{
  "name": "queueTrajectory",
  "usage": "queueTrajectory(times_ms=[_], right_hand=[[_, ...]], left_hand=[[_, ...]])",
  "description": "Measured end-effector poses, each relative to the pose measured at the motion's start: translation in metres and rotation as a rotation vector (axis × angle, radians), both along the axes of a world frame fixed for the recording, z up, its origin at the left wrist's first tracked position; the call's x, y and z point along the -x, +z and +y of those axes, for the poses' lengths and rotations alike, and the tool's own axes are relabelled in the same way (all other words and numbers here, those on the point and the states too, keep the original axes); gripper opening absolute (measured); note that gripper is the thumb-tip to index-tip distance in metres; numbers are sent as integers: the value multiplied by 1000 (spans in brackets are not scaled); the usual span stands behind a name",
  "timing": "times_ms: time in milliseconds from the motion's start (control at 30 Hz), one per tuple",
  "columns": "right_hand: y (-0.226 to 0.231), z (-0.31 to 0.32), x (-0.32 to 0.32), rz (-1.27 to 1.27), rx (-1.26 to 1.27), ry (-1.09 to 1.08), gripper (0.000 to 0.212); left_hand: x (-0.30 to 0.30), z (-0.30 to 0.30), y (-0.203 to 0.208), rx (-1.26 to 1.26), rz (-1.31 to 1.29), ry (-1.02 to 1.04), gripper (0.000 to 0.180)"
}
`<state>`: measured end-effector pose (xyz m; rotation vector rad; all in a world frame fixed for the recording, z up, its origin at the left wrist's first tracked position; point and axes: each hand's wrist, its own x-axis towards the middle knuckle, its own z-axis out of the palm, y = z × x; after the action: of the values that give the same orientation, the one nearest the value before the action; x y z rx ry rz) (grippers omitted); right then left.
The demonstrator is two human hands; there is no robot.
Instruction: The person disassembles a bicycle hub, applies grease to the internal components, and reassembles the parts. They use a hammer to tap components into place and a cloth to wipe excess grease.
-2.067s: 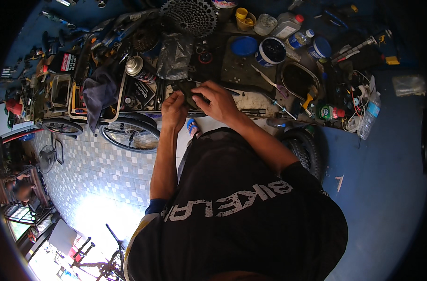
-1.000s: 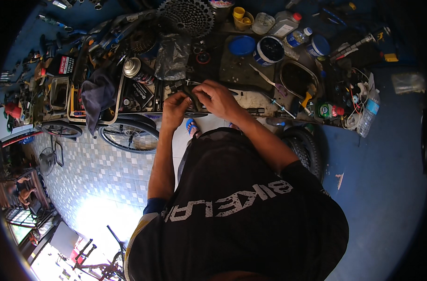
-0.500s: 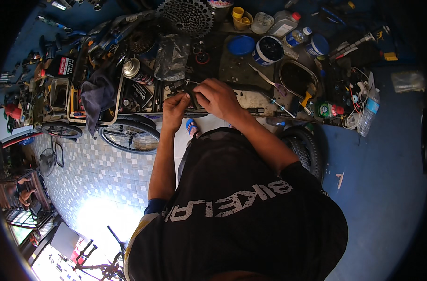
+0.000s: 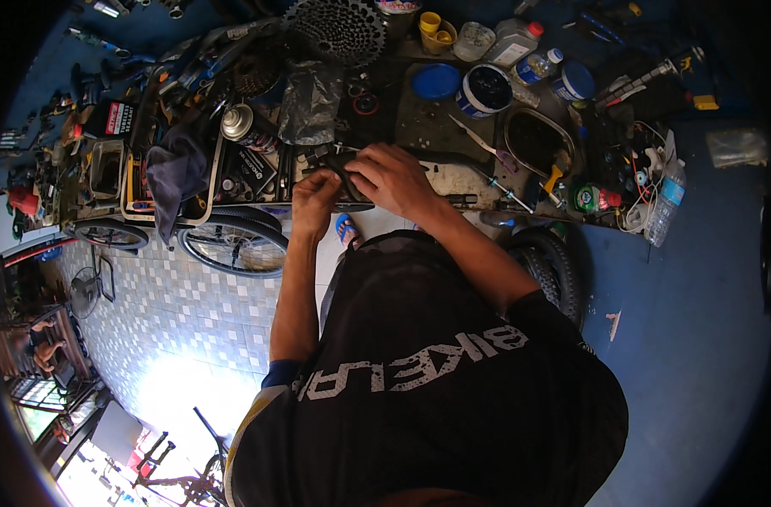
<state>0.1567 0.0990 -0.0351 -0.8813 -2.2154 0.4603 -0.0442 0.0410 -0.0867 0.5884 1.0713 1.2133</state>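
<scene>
At the bench's front edge, my left hand (image 4: 316, 201) and my right hand (image 4: 394, 179) are close together, fingers curled inward. Between them is a dark, soft-looking piece (image 4: 348, 181), its kind unclear; both hands seem to pinch it, though my fingers partly cover it. Just beyond my hands lies a crumpled clear plastic bag (image 4: 311, 106). A long black bar (image 4: 449, 158) extends to the right of my right hand. To the left of my left hand are a spray can (image 4: 240, 124) and a dark rag (image 4: 178, 169) draped over a tray's edge.
The cluttered bench carries a large bicycle cassette (image 4: 335, 32), an opened tub of dark grease (image 4: 484, 90), its blue lid (image 4: 435, 82) and a metal pan (image 4: 540, 142). A plastic bottle (image 4: 666, 203) stands at the right edge. Bicycle wheels (image 4: 233, 243) are beneath the bench.
My left hand has shifted slightly down and left, and its fingers have changed position. More of the dark piece shows between my hands. My right hand has barely moved.
</scene>
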Motion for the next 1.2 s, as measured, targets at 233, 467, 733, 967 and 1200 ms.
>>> queueTrajectory(times_ms=[233,467,733,967,1200], right_hand=[[-2,-2,-1,-27,50,-34,17],[-9,-5,-2,214,356,-66,18],[-24,-4,-13,397,788,-51,18],[-15,-10,-15,242,474,-54,17],[-17,-3,-28,291,705,-27,18]], left_hand=[[-2,4,5,-30,153,-90,21],[-22,0,13,36,-85,10,19],[-17,2,-3,14,-85,-82,9],[-9,6,-10,-4,12,-149,10],[-3,5,-17,-34,-63,-155,11]])
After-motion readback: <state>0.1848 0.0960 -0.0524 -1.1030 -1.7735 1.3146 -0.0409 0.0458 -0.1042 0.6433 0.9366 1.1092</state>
